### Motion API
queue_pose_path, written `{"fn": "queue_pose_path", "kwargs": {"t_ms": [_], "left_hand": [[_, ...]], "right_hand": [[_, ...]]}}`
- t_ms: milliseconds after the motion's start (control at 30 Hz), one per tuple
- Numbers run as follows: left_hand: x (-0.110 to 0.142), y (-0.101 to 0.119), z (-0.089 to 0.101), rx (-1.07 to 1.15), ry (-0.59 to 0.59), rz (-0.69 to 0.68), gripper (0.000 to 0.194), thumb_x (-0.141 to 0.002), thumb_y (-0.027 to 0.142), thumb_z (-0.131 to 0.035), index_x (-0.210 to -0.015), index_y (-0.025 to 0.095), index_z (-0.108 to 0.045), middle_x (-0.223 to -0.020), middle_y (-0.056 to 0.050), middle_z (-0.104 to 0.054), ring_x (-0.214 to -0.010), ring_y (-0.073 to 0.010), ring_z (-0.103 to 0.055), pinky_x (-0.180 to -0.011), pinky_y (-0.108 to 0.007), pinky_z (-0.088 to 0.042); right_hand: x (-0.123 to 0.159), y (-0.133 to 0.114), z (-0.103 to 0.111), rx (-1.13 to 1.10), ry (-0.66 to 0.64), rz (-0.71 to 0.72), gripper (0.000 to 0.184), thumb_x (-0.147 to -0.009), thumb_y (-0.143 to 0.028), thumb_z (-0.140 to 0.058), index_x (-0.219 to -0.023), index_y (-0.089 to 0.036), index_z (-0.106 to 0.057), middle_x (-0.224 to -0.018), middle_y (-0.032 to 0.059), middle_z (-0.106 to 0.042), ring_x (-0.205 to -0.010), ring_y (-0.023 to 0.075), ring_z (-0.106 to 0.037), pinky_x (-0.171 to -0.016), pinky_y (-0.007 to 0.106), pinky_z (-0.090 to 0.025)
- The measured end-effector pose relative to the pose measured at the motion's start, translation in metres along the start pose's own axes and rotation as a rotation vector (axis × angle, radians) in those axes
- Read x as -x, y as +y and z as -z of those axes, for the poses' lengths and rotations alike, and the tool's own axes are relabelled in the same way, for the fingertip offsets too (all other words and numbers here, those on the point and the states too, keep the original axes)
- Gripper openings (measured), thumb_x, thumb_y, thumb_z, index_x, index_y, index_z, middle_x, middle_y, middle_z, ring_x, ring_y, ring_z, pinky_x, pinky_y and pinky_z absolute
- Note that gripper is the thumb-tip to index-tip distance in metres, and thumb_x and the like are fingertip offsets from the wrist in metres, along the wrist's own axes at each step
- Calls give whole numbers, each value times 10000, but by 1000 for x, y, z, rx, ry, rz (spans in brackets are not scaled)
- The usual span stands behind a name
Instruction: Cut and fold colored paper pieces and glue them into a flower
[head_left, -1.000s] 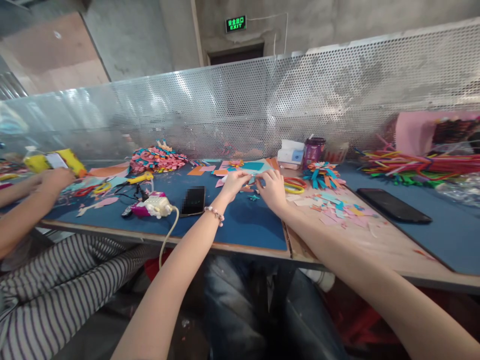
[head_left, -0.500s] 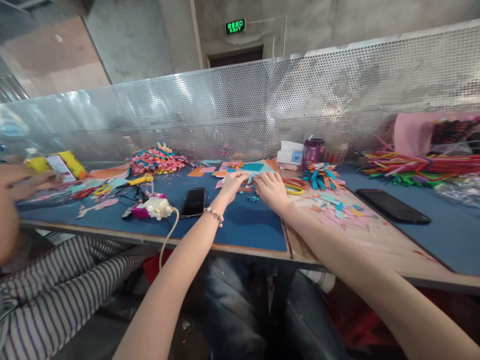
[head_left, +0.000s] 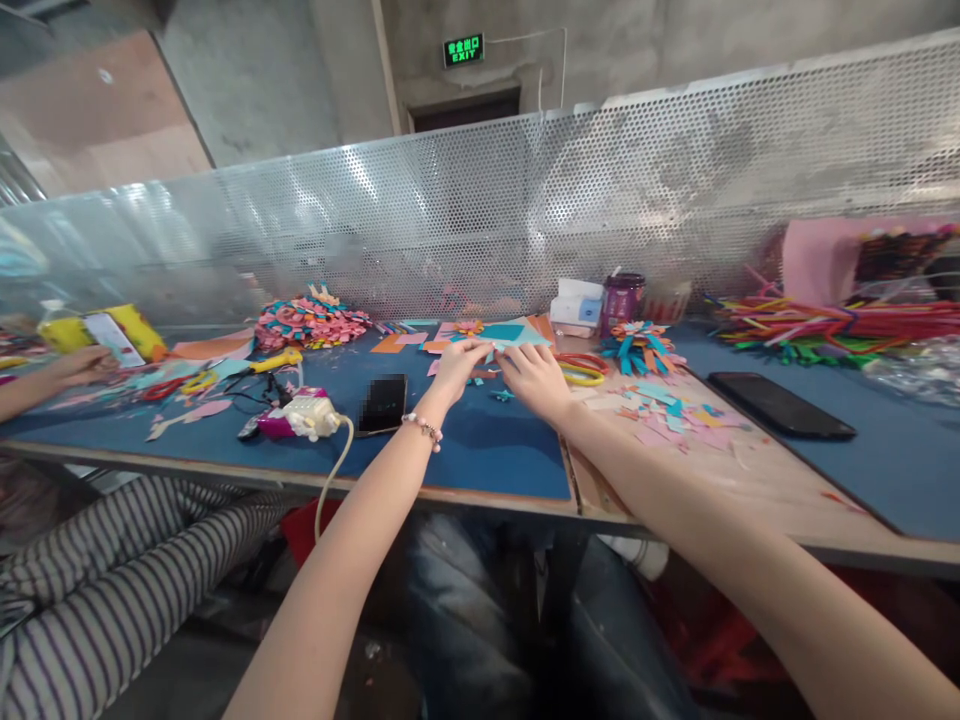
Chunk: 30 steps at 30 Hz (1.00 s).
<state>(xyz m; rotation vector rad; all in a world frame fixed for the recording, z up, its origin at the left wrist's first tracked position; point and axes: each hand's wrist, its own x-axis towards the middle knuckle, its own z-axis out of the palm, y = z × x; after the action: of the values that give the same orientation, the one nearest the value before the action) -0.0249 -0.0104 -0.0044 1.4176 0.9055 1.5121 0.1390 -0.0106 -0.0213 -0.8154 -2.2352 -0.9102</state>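
Observation:
My left hand, with a beaded bracelet on its wrist, is closed in a pinch over the blue mat. Close beside it, my right hand is bent with its fingertips pinched together. The fingertips of both hands nearly meet on a small piece of light blue paper, mostly hidden by the fingers. A small teal paper scrap lies on the mat just below the hands. Behind them are teal, orange and pink paper sheets.
Left are a phone, a power strip, yellow-handled scissors and a heap of paper-strip pieces. Right are a paper-strip bundle, scraps, a dark phone and pipe cleaners. A co-worker's hand is far left.
My hands stay together, and their fingertips have drawn slightly closer, covering more of the blue piece. The co-worker's arm at the left has pulled back. The view has shifted slightly.

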Motion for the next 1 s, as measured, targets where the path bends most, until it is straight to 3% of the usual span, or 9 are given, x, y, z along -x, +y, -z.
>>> {"fn": "queue_pose_path", "kwargs": {"t_ms": [133,267,400,500,600,733,1000], "left_hand": [[-2,-3,2,-24,1,7,211,-725,339,-693,-754,136,-639,-692,-12,-512,-640,-122,-543,-578,-293,-565],[-2,-5,4,-34,-11,7,174,-744,310,-674,-776,141,-644,-721,-27,-546,-646,-126,-555,-608,-314,-571],[-1,-4,3,-7,-25,-14,174,-738,299,-684,-792,135,-661,-711,-22,-537,-665,-120,-534,-637,-322,-571],[0,-2,2,-12,-35,-21,186,-724,300,-696,-805,135,-664,-762,-32,-565,-710,-129,-544,-649,-320,-567],[1,-2,2,-29,-55,-29,201,-716,314,-701,-801,136,-661,-763,-30,-565,-709,-130,-543,-634,-305,-558],[1,-2,2,-101,-45,-38,209,-724,337,-683,-816,150,-667,-755,-27,-573,-698,-130,-543,-581,-250,-515],[-1,-5,3,-170,-13,-38,201,-750,337,-660,-833,154,-671,-775,-36,-614,-684,-123,-569,-513,-193,-439]], "right_hand": [[0,-2,-2,-89,46,-60,323,-956,-239,-386,-1178,-137,-598,-1028,134,-603,-955,276,-474,-787,401,-319],[-3,-4,-7,-376,165,-253,276,-944,-278,-419,-1009,-163,-662,-985,115,-613,-947,246,-516,-824,367,-367],[-7,-1,-16,-763,247,-673,270,-915,-372,-469,-892,-144,-613,-839,76,-632,-743,175,-566,-710,291,-431],[-9,3,-25,-958,120,-892,396,-863,-522,-496,-776,-151,-604,-710,46,-635,-647,164,-564,-619,268,-424],[-10,4,-30,-1103,5,-868,469,-817,-596,-517,-705,-152,-619,-642,32,-622,-592,153,-553,-560,253,-409],[-10,0,-24,-1277,-33,-850,482,-791,-607,-548,-701,-140,-631,-625,25,-607,-547,123,-530,-510,229,-388],[-9,0,-19,-1685,-118,-981,380,-786,-530,-600,-764,-150,-603,-668,3,-565,-549,96,-513,-486,209,-364]]}}
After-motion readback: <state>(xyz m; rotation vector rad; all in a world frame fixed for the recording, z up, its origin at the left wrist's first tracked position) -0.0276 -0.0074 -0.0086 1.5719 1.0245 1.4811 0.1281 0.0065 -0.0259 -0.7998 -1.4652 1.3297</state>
